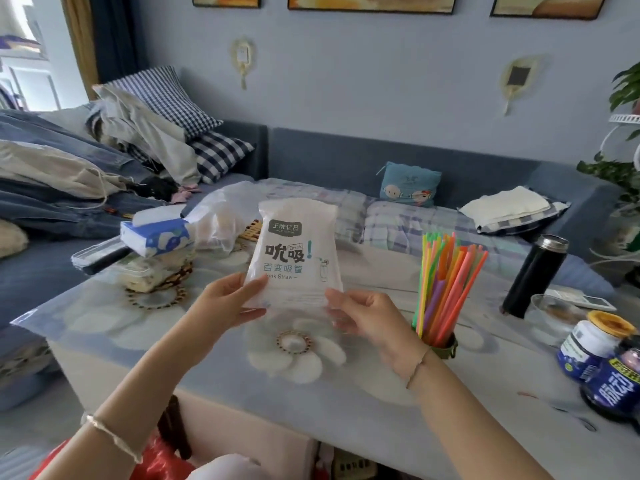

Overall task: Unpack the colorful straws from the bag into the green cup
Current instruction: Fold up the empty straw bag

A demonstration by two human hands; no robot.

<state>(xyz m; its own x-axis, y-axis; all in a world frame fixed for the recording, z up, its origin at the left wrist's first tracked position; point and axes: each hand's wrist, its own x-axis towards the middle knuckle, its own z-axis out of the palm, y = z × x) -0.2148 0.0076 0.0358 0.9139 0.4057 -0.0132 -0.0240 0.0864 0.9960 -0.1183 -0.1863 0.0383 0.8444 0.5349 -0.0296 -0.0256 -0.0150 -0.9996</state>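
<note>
Both hands, left hand (230, 299) and right hand (360, 315), grip the white bag (298, 258) upright above the table (194, 344); straws (446, 278) stand in the green cup (446, 348) right, black flask (535, 275) beyond.

White bag (298, 251), neon straws (446, 282), green cup (445, 346).

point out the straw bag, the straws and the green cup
bag (298, 251), head view, printed front
straws (446, 282), head view, middle of the bundle
cup (446, 348), head view, visible rim by the wrist
</note>
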